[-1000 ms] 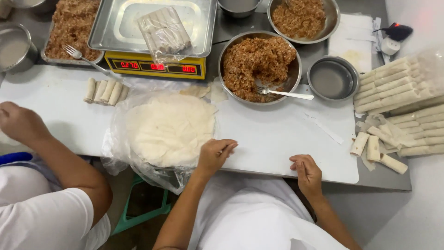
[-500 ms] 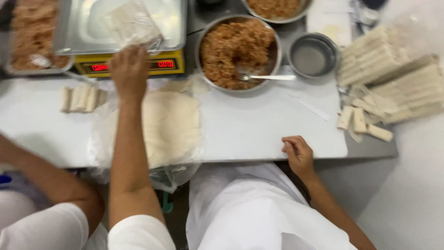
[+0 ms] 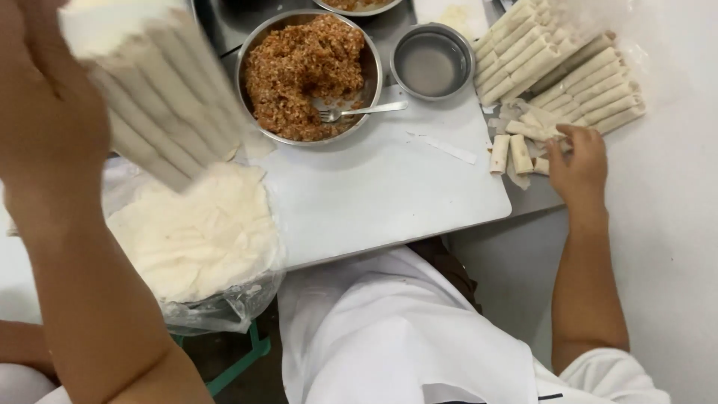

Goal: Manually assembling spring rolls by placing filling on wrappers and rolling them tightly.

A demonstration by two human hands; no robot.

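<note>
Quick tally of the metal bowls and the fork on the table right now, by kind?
Metal bowls with brown filling: 2, one large and one cut off at the top edge
Empty small metal bowl: 1
Fork: 1
Total: 4

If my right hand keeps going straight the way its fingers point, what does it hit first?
Probably the cut short rolls just ahead of the right hand, then the stacked long rolls; its fingers already look nearly on them.

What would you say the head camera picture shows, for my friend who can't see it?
A person's left hand lifts a clear bag of pale rolls close to the camera, while the right hand touches cut roll pieces beside a big pile of rolls. On the white board sit a stack of thin wrappers and a metal bowl of brown filling with a fork.
</note>
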